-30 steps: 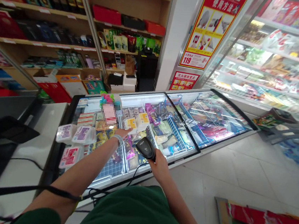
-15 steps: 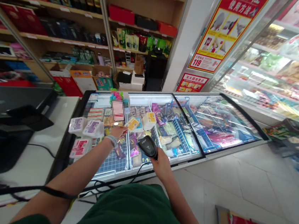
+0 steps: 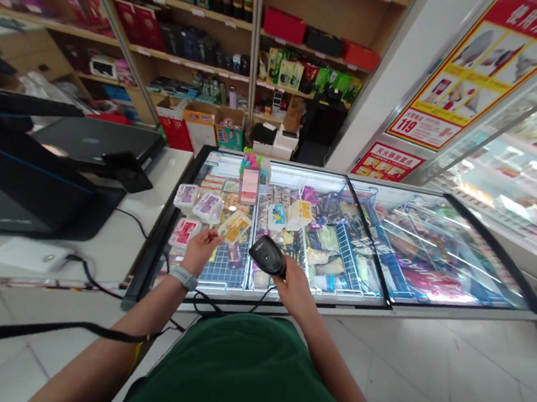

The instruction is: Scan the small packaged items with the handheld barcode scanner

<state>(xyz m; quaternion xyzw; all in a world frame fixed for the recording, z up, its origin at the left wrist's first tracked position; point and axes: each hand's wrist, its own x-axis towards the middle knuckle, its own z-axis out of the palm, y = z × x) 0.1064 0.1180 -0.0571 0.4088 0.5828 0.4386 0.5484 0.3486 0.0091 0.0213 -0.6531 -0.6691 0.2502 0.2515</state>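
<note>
Between three tubs (image 3: pixel 208 207) already grouped at the left edge of the chest freezer (image 3: pixel 458 312) and two others (image 3: pixel 301 215) left unheld, a yellow-labelled tub (image 3: pixel 236 226) is being pinched by fingers of the left hand (image 3: pixel 200 251), a barcode scanner (image 3: pixel 267 254) being gripped in the right hand (image 3: pixel 294 287).

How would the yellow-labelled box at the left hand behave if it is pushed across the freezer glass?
The yellow-labelled box would probably slide, not roll, as it looks flat. It may slip, since the freezer glass looks smooth. Its plastic-looking shell might bend slightly under the left hand.
</note>
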